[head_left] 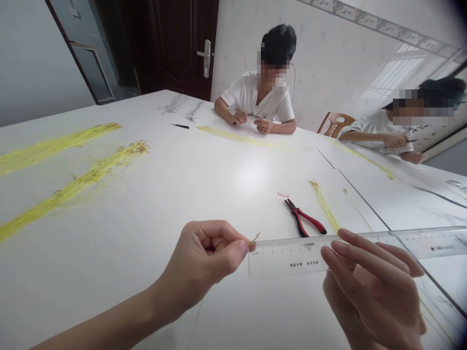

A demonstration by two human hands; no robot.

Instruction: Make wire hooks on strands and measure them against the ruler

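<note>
My left hand point(209, 255) is closed in a pinch on a small gold clasp point(256, 237), with a thin yellow cord trailing down from it toward me. The clasp sits at the left end of a clear plastic ruler point(292, 255). My right hand point(372, 287) holds that ruler above the white table point(146, 204), fingers laid along its front face. Red-handled pliers point(305, 218) lie on the table just beyond the ruler.
Bundles of yellow cord lie at the left point(73, 182), far left point(51, 146) and beside the pliers point(324, 206). One person in a white shirt point(260, 102) works at the far edge, another point(386, 129) at the right. A wooden chair point(333, 122) stands between them.
</note>
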